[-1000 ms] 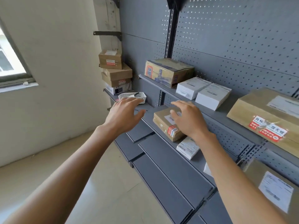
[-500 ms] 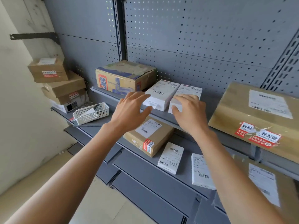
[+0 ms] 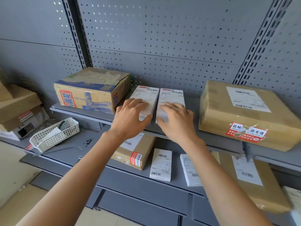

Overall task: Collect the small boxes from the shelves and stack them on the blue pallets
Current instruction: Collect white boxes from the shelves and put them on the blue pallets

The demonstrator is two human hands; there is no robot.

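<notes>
Shelf-side, both hands point(image 3: 130, 118) point(image 3: 176, 123) now rest on white boxes point(image 3: 147, 95).

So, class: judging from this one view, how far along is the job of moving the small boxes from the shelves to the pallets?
Done: nothing that shows here; no pallet is in view. In hand: the left hand rests on the left white box and the right hand on the right white box, both on the upper shelf. Left: those two, plus the small brown box and two white packets on the lower shelf.
</notes>
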